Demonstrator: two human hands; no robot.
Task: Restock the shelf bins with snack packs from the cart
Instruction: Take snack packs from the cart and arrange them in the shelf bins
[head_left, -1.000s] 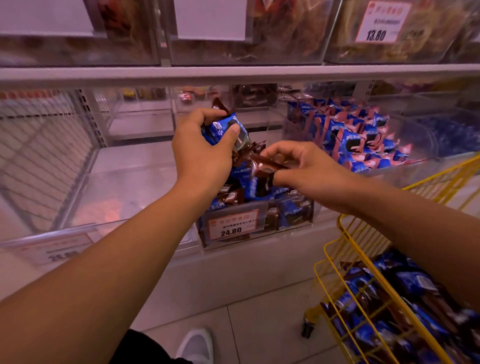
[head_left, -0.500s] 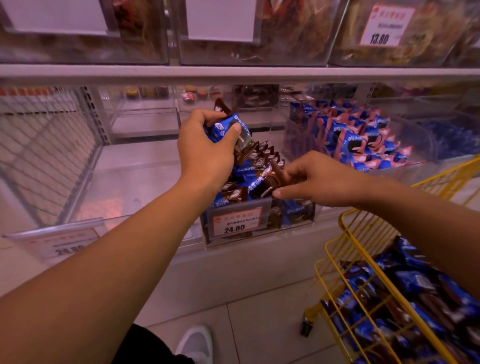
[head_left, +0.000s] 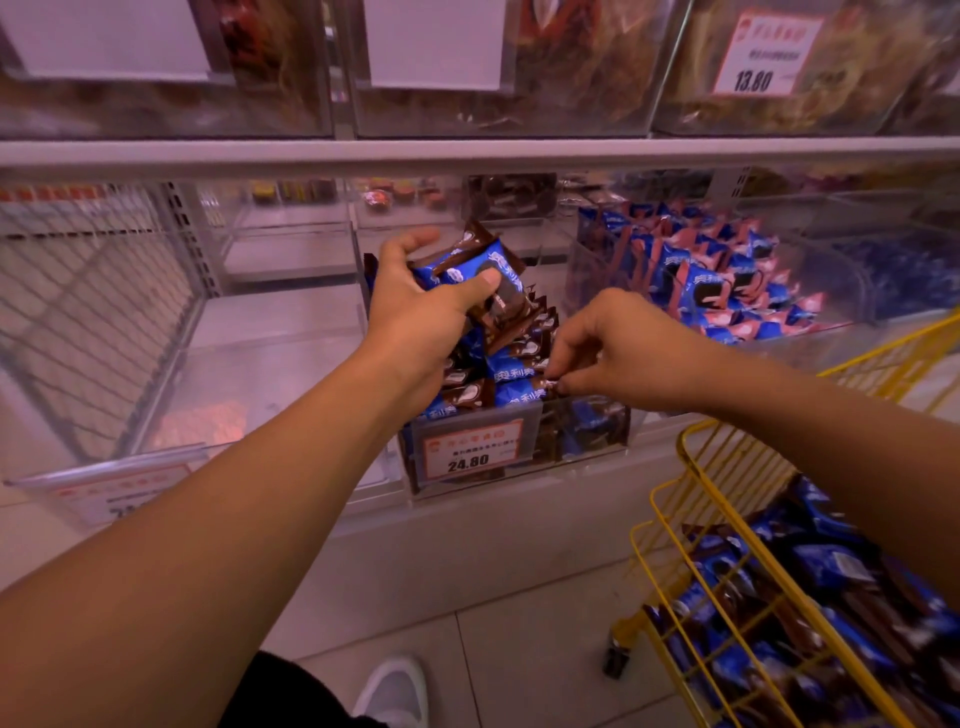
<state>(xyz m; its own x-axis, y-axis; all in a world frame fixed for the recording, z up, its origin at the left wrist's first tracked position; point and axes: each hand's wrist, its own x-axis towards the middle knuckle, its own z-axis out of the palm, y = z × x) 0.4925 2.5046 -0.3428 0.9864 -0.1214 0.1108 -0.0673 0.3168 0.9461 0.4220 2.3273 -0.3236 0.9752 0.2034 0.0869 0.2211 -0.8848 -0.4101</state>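
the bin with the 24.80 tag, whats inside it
The bin holds blue and brown snack packs heaped above its rim. The price tag and left hand cover part of the pile; its bottom cannot be seen.

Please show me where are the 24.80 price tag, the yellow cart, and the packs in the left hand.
24.80 price tag (head_left: 470, 451): head view, tag centre.
Yellow cart (head_left: 702, 470): head view, top rim.
Held packs (head_left: 480, 267): head view, blue wrapper face.

Left hand grips snack packs above bin; right hand pinches pack edge.
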